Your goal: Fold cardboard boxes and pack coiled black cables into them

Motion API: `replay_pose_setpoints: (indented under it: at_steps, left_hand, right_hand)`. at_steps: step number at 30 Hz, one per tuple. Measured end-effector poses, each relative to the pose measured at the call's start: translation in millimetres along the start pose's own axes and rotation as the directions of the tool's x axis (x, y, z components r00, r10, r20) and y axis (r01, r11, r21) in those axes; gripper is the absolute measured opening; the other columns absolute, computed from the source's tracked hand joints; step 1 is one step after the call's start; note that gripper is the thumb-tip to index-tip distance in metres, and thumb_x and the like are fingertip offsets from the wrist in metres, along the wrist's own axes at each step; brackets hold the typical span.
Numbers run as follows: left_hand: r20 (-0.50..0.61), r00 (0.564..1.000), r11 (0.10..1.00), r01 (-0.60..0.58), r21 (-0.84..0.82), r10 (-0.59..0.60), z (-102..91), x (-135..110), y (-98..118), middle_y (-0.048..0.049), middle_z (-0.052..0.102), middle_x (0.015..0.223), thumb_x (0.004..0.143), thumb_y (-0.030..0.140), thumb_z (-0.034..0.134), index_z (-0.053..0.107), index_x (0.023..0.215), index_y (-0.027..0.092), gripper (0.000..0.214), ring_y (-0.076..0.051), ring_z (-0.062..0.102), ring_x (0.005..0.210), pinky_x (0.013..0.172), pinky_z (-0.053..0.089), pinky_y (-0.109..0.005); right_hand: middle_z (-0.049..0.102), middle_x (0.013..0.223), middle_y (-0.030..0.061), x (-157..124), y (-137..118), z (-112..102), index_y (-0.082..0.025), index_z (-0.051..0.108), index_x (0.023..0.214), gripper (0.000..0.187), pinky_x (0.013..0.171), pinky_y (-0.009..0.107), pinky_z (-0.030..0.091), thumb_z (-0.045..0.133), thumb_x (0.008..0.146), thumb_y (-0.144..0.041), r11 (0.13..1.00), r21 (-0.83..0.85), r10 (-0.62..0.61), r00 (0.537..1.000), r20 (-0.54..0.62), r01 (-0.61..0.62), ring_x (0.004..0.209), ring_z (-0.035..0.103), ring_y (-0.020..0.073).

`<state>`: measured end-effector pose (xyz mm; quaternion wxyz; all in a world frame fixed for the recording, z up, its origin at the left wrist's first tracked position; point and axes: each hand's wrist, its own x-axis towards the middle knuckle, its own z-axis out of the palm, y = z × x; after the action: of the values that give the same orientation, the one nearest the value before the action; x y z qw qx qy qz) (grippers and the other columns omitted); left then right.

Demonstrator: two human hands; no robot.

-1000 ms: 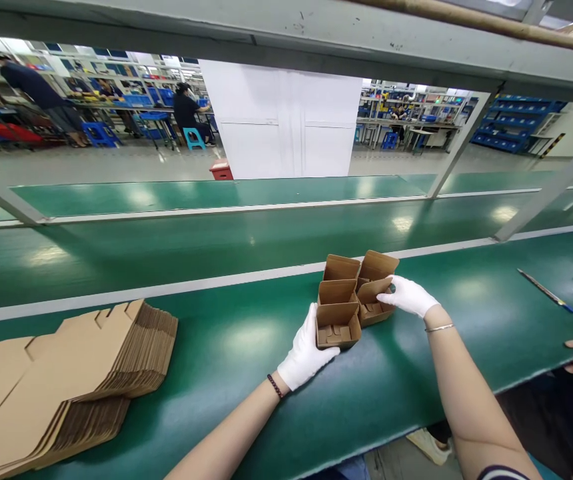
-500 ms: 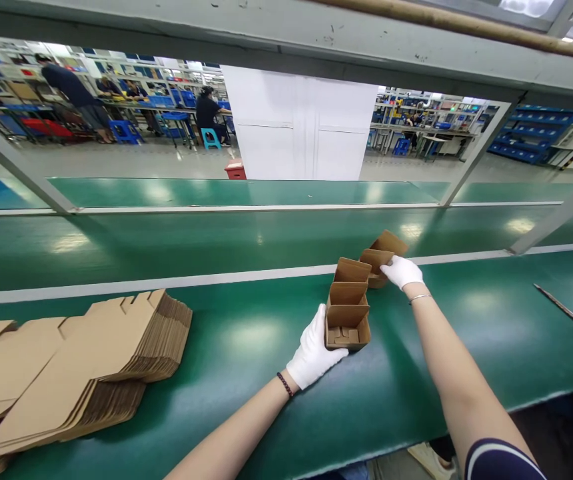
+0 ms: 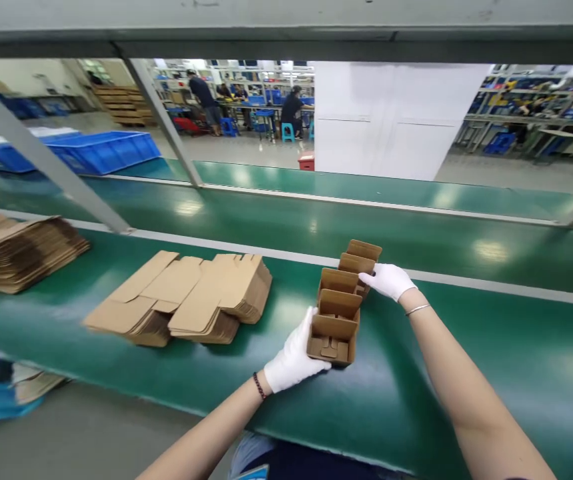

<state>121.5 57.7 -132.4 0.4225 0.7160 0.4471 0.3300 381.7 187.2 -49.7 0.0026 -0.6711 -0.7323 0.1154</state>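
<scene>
Several small open cardboard boxes stand in a row on the green table, their flaps upright. My left hand [image 3: 295, 355], in a white glove, wraps the left side and near corner of the nearest cardboard box [image 3: 334, 327]. At the far end, my white-gloved right hand [image 3: 389, 281] pinches the right side of a cardboard box [image 3: 356, 263], which meets the back of the row. Interlocked bottom flaps show inside the nearest box. Left of the boxes lies a stack of flat cardboard blanks [image 3: 216, 287], touched by neither hand.
Another stack of flat blanks [image 3: 31, 253] lies farther left. Slanted metal posts [image 3: 161, 120] rise from the table, and a beam [image 3: 286, 43] crosses overhead. Blue bins [image 3: 111, 150] stand at the back left. Beyond the tables, people sit and stand near a white partition [image 3: 391, 120].
My view has turned left, bringing the second stack and blue bins into sight. My right hand has brought its box in line with the row's far end; my left hand keeps its grip.
</scene>
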Motion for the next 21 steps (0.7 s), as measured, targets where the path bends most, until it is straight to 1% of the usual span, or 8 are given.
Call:
replay_pose_setpoints:
  at_steps: [4, 8, 12, 14, 16, 18, 20, 21]
  left_hand:
    - [-0.141, 0.973, 0.981, 0.189, 0.047, -0.181, -44.8, -44.5, -18.5, -0.0143, 0.037, 0.149, 0.064, 0.029, 0.076, 0.012, 0.151, 0.019, 0.108, -0.032, 0.035, 0.138, 0.115, 0.029, -0.049]
    - [-0.223, 0.939, 0.958, 0.281, 0.050, -0.263, -62.9, -66.6, -25.6, -0.0114, 0.045, 0.144, 0.066, 0.026, 0.072, 0.021, 0.149, 0.021, 0.098, -0.031, 0.041, 0.135, 0.114, 0.031, -0.050]
    - [-0.228, 0.939, 0.962, 0.272, 0.037, -0.257, -65.0, -70.8, -32.2, -0.0115, 0.044, 0.146, 0.068, 0.026, 0.071, 0.019, 0.150, 0.020, 0.097, -0.030, 0.039, 0.136, 0.114, 0.031, -0.049]
    - [-0.217, 0.945, 0.967, 0.255, 0.016, -0.246, -65.4, -70.7, -36.6, -0.0122, 0.038, 0.150, 0.069, 0.029, 0.072, 0.014, 0.151, 0.021, 0.100, -0.031, 0.035, 0.139, 0.115, 0.030, -0.049]
    - [-0.201, 0.952, 0.973, 0.230, -0.023, -0.230, -66.2, -70.0, -40.1, -0.0132, 0.033, 0.153, 0.070, 0.035, 0.073, 0.010, 0.151, 0.021, 0.104, -0.032, 0.032, 0.140, 0.115, 0.029, -0.050]
    - [-0.178, 0.962, 0.978, 0.200, -0.056, -0.207, -67.4, -68.8, -40.6, -0.0140, 0.032, 0.153, 0.070, 0.039, 0.074, 0.007, 0.151, 0.020, 0.107, -0.033, 0.032, 0.140, 0.115, 0.030, -0.051]
    - [-0.159, 0.968, 0.980, 0.186, -0.066, -0.194, -68.7, -67.2, -37.8, -0.0140, 0.034, 0.152, 0.071, 0.040, 0.074, 0.005, 0.152, 0.021, 0.108, -0.032, 0.033, 0.139, 0.115, 0.030, -0.051]
    - [-0.151, 0.969, 0.980, 0.187, -0.064, -0.195, -69.3, -66.4, -35.5, -0.0138, 0.033, 0.152, 0.071, 0.038, 0.073, 0.004, 0.152, 0.021, 0.108, -0.032, 0.033, 0.140, 0.115, 0.030, -0.050]
  right_hand:
    - [0.070, 0.106, 0.0132, 24.4, -71.1, 9.7, -0.019, 0.069, 0.104, 0.051, 0.077, 0.033, 0.046, 0.040, 0.088, -0.059, 0.986, 0.006, -0.169, 0.985, 0.028, 0.169, 0.097, 0.065, 0.0284]
    - [0.070, 0.106, 0.0128, 40.7, -116.5, 12.5, -0.019, 0.069, 0.103, 0.052, 0.081, 0.032, 0.045, 0.042, 0.087, -0.061, 0.963, 0.053, -0.268, 0.963, 0.044, 0.265, 0.098, 0.065, 0.0280]
    - [0.069, 0.112, 0.0128, 45.8, -123.5, 14.6, -0.019, 0.054, 0.130, 0.068, 0.086, 0.034, 0.045, 0.039, 0.086, -0.069, 0.948, 0.132, -0.291, 0.957, 0.000, 0.289, 0.100, 0.064, 0.0277]
    - [0.067, 0.115, 0.0113, 46.1, -116.4, 20.2, -0.021, 0.046, 0.138, 0.072, 0.092, 0.036, 0.043, 0.035, 0.087, -0.071, 0.916, 0.319, -0.212, 0.968, -0.132, 0.244, 0.104, 0.063, 0.0264]
    - [0.061, 0.127, 0.0107, 47.1, -108.8, 30.1, -0.022, 0.039, 0.142, 0.073, 0.101, 0.037, 0.039, 0.026, 0.089, -0.070, 0.792, 0.573, -0.053, 0.959, -0.277, 0.209, 0.116, 0.057, 0.0242]
    - [0.046, 0.144, 0.0103, 49.5, -107.0, 43.2, -0.020, 0.028, 0.148, 0.076, 0.108, 0.036, 0.033, 0.011, 0.092, -0.067, 0.647, 0.735, 0.071, 0.943, -0.324, 0.204, 0.130, 0.045, 0.0204]
    - [0.031, 0.154, 0.0078, 53.0, -114.8, 56.8, -0.019, 0.013, 0.152, 0.077, 0.111, 0.034, 0.030, -0.007, 0.091, -0.062, 0.597, 0.778, 0.068, 0.953, -0.295, 0.198, 0.139, 0.033, 0.0156]
    - [0.028, 0.156, 0.0067, 54.7, -122.2, 62.8, -0.019, 0.009, 0.153, 0.077, 0.111, 0.034, 0.029, -0.011, 0.091, -0.061, 0.569, 0.798, 0.047, 0.961, -0.274, 0.199, 0.140, 0.030, 0.0142]
